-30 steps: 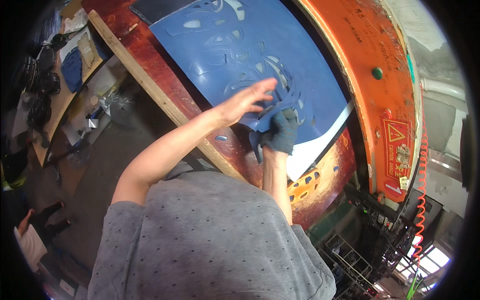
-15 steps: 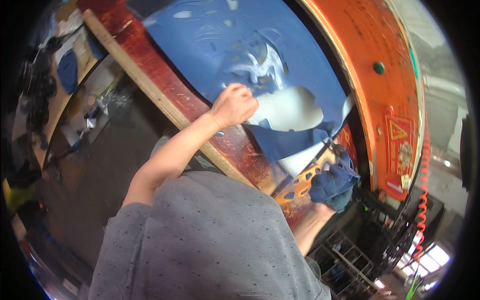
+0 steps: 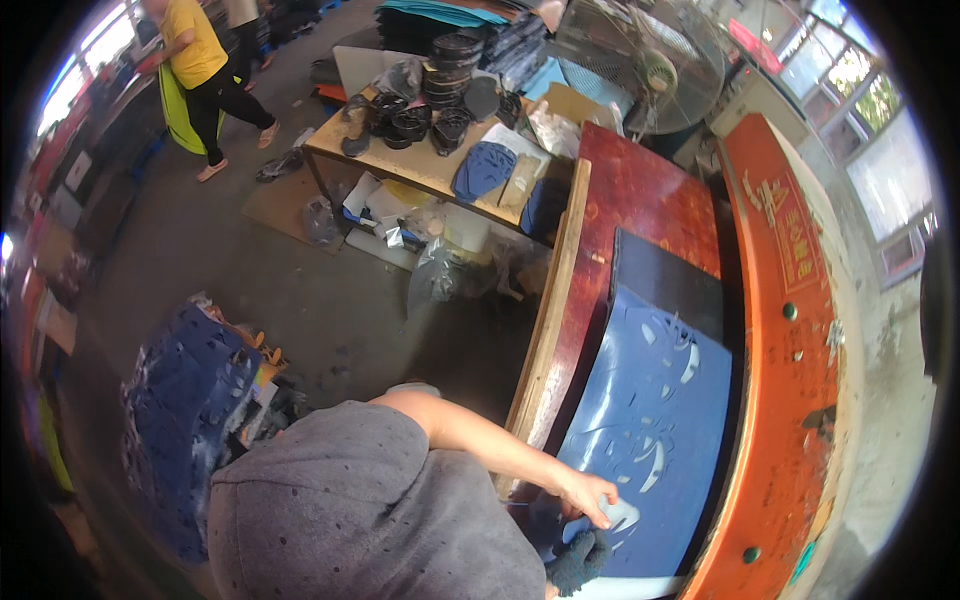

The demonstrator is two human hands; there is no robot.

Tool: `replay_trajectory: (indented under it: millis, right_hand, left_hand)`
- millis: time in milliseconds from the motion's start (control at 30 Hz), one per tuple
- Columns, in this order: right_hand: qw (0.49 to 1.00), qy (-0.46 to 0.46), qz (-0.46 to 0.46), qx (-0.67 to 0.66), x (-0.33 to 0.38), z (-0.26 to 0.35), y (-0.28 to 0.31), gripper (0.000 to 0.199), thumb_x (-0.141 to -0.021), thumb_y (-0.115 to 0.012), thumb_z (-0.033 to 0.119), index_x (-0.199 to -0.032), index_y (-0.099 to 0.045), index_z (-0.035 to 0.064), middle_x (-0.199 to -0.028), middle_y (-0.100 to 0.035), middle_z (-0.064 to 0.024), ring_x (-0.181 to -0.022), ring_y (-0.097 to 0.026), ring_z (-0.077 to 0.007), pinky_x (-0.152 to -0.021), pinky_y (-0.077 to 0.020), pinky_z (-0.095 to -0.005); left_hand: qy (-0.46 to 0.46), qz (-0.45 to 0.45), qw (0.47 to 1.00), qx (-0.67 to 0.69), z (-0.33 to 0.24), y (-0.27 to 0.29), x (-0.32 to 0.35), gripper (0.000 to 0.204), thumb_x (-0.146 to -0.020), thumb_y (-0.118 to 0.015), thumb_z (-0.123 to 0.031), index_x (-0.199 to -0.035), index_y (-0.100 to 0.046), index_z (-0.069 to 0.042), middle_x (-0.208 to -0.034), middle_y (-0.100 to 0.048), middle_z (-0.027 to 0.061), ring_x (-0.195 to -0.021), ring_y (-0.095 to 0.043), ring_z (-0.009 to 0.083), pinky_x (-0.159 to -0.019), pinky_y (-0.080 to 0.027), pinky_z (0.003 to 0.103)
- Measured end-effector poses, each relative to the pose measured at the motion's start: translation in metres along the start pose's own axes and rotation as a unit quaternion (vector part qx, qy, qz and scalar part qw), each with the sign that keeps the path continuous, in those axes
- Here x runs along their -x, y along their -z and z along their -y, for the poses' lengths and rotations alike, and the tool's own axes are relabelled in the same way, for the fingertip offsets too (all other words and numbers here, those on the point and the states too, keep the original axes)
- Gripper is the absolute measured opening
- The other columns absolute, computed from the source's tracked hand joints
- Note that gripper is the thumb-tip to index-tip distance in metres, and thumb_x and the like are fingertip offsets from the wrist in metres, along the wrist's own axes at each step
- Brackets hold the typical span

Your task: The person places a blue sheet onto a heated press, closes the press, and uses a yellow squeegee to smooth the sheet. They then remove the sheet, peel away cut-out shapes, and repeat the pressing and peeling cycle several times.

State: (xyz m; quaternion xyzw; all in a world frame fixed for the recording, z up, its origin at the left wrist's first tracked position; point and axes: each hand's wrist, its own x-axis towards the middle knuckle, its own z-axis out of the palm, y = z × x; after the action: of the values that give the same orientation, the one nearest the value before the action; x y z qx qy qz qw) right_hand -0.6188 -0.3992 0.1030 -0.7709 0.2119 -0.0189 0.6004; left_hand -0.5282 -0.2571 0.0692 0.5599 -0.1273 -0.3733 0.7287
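My bare left hand is over the lower part of a perforated blue sheet, its thumb and forefinger apart beside a pale gap in the sheet. Nothing shows clearly in its grasp. Just below, almost touching it, is my right hand in a dark knitted glove, with fingers curled in; what they hold, if anything, is hidden. Curved slits and cut-out openings run across the blue sheet. Beyond it on the red worktable lies a dark flat board.
An orange machine beam borders the table on the right, a wooden rail on the left. A side table carries stacked black pieces. Blue scrap sheets are heaped on the floor. A large fan stands behind; a person in yellow is far left.
The view has swung left and up, showing more of the room. My hands are now close together; the crumpled blue scraps that were in my right hand are no longer visible there.
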Motion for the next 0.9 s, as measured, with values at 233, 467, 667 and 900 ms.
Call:
replay_trajectory:
  millis: [233, 467, 667, 900]
  right_hand:
    - [0.960, 0.155, 0.164, 0.165, -0.041, 0.009, -0.002, 0.057, -0.090, -0.059, 0.022, -0.139, -0.036, 0.0049, -0.122, -0.055, -0.0200, -0.100, -0.058, -0.0253, -0.083, -0.0497, -0.0358]
    - [0.967, 0.131, 0.136, 0.172, -0.037, 0.155, 0.012, 0.070, -0.090, -0.055, 0.020, -0.149, -0.019, 0.0105, -0.117, -0.057, -0.0210, -0.085, -0.058, -0.0240, -0.070, -0.0514, -0.0346]
    - [0.860, 0.480, 0.171, 0.038, -0.038, 0.211, -0.082, 0.070, -0.088, -0.050, 0.004, -0.151, -0.019, 0.0047, -0.080, -0.061, -0.0098, -0.064, -0.055, -0.0153, -0.065, -0.0477, -0.0292]
    - [0.556, 0.822, 0.120, 0.033, -0.003, 0.380, -0.201, 0.063, -0.088, -0.055, 0.003, -0.145, -0.032, 0.0124, -0.074, -0.060, -0.0084, -0.059, -0.053, -0.0179, -0.056, -0.0450, -0.0324]
  left_hand:
    - [0.122, 0.086, 0.981, 0.127, 0.003, -0.011, -0.003, 0.053, -0.087, -0.061, -0.017, -0.135, -0.043, -0.009, -0.138, -0.042, 0.0144, -0.130, -0.039, 0.0297, -0.077, -0.059, 0.052]
    - [-0.015, 0.081, 0.847, -0.526, -0.036, 0.017, 0.038, 0.076, -0.078, -0.067, -0.021, -0.145, -0.032, -0.018, -0.107, -0.062, 0.0242, -0.095, -0.063, 0.0395, -0.072, -0.051, 0.047]
    - [-0.253, -0.539, 0.719, -0.358, -0.206, 0.088, 0.165, 0.004, -0.090, -0.058, -0.008, -0.088, -0.061, -0.007, -0.084, -0.061, 0.0054, -0.088, -0.061, 0.0176, -0.080, -0.050, 0.033]
    - [-0.294, -0.540, 0.255, -0.747, -0.311, 0.055, 0.266, 0.075, -0.079, -0.060, -0.004, -0.148, -0.037, -0.026, -0.061, -0.051, 0.0022, -0.051, -0.057, 0.0178, -0.047, -0.046, 0.033]
